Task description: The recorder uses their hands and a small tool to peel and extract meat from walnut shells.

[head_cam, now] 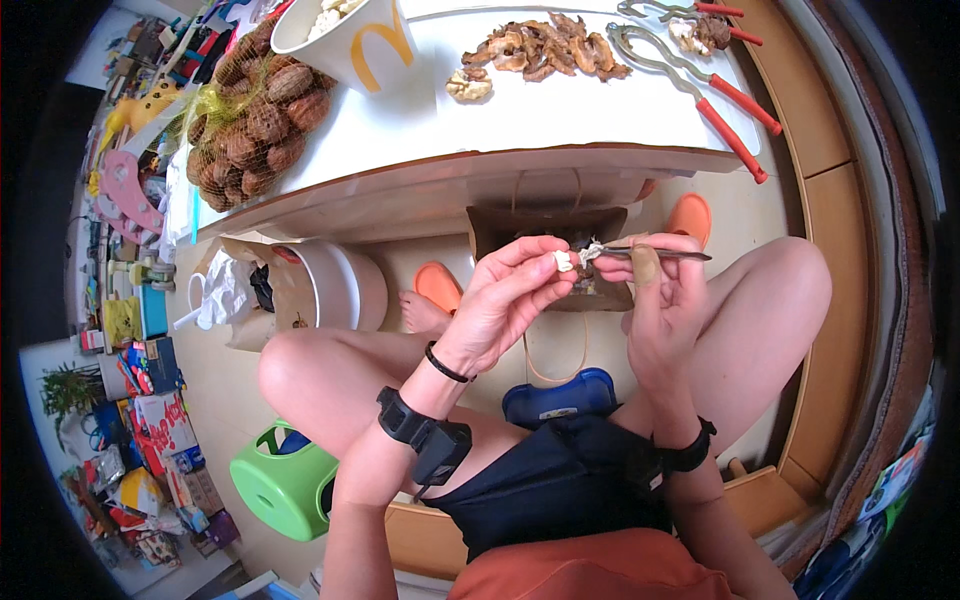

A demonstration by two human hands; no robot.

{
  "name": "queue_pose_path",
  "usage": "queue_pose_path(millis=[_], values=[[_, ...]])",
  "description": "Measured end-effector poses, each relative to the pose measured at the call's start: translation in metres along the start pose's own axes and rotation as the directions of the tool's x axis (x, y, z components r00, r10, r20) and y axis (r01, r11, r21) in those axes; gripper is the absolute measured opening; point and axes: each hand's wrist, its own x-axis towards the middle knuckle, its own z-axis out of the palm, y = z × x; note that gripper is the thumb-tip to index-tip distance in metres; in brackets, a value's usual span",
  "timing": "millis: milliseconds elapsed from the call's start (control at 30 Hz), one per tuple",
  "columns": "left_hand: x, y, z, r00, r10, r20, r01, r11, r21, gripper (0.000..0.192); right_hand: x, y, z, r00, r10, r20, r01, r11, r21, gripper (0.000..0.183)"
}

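My left hand [517, 289] pinches a small pale piece of peeled walnut kernel [562, 260] between thumb and fingers. My right hand [660, 277] grips a thin metal pick or tweezers [679, 253]; a whitish scrap lies at its tip, close beside the kernel. Both hands are above an open brown paper bag [551, 225] between the legs. On the white table, a walnut kernel [469, 84] lies beside a heap of brown walnut pieces [544, 49]. A paper cup [352, 45] at the table's edge holds pale pieces.
A net bag of whole walnuts [259, 120] sits on the table's left. Red-handled plier-type nutcrackers [697, 94] lie at the right. On the floor are a white bin [352, 281], a green plastic stool [281, 480], a blue object [559, 401] and orange slippers [437, 286].
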Motion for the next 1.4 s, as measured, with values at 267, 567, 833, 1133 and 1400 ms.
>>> queue_pose_path(millis=[267,567,833,1133,1400], values=[[0.003,-0.003,-0.003,0.999,0.028,-0.019,-0.028,0.999,-0.021,0.020,0.002,0.003,0.002,0.998,0.069,-0.009,-0.069,0.997,-0.020,0.011],[0.007,-0.007,-0.007,0.996,-0.004,-0.087,-0.002,0.998,-0.070,0.018,-0.001,0.005,0.005,0.996,-0.087,0.030,0.089,0.990,-0.106,0.016],[0.003,-0.009,-0.002,0.993,-0.001,-0.118,-0.015,0.990,-0.139,0.016,-0.002,0.018,0.006,0.955,-0.291,0.054,0.295,0.917,-0.269,0.019],[-0.002,-0.011,0.004,0.987,-0.004,-0.162,-0.018,0.991,-0.132,0.015,-0.003,0.028,0.010,0.945,-0.325,0.048,0.324,0.898,-0.296,0.018],[-0.003,-0.011,0.008,0.978,-0.036,-0.207,0.006,0.989,-0.145,0.015,-0.004,0.028,0.011,0.953,-0.302,0.026,0.298,0.919,-0.259,0.016]])
